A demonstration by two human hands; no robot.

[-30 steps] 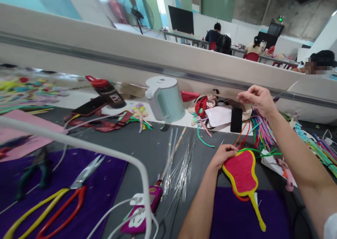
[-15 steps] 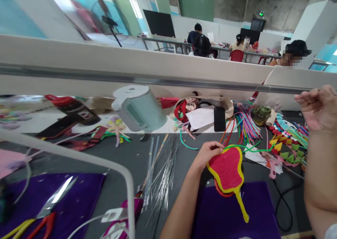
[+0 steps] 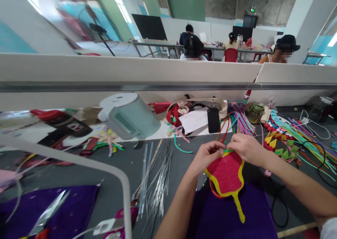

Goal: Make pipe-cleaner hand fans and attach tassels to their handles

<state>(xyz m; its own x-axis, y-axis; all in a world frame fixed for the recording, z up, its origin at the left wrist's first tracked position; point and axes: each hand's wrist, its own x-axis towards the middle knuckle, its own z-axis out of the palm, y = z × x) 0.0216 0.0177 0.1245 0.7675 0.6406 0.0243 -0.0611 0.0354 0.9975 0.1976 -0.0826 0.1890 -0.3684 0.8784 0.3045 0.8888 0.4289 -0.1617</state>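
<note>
Head view, worn camera looking down over a grey worktable (image 3: 126, 161). A red paddle-shaped craft piece (image 3: 225, 175) edged in yellow is shown held over a purple cloth (image 3: 218, 218), its yellow stem (image 3: 239, 208) pointing toward the wearer. The left hand (image 3: 206, 156) is closed on the upper left edge of the piece, thumb and fingers pinching the rim. The right hand (image 3: 246, 148) is closed over the upper right edge, fingertips curled at the top where a green pipe cleaner (image 3: 228, 150) meets the border; what exactly is pinched there cannot be told. The piece is judged light, soft and easily bent, with a fuzzy, non-slippery surface; its wrapped border is likely to loosen if pulled. It is best gripped at the rim near the working point, as shown, with the stem left free. Beside the hands are seen a fan of thin metal wires (image 3: 158, 175), a black phone (image 3: 213, 120), a bundle of coloured pipe cleaners (image 3: 240, 121) and a pale green kettle (image 3: 129, 117). Other people are seated at distant tables.
</note>
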